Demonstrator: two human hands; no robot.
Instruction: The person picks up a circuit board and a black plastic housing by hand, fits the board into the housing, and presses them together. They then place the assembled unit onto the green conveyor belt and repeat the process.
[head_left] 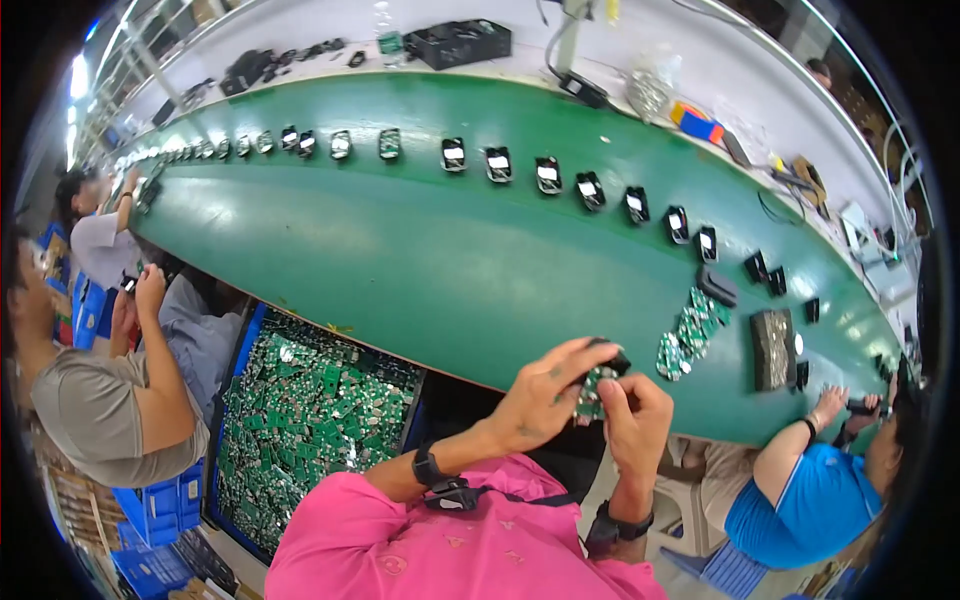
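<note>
Both hands meet over the near edge of the green table, closed around one small piece. My left hand [545, 400] grips a black plastic housing [619, 360] from the left and above. Pressed against it is a green circuit board [590, 396], which my right hand [638, 418] pinches from the right with thumb and fingers. The fingers partly cover both parts, so how far the board sits in the housing cannot be seen. Just right of my hands, a loose heap of green circuit boards [692, 332] lies on the table, with a dark case [717, 287] behind it.
A line of black housings [548, 175] runs along the green table [400, 250]. A brown block [772, 350] stands at right. Below the table edge at left, a blue-rimmed bin [241, 350] holds many boards. People sit left and right, one in a blue shirt [810, 500].
</note>
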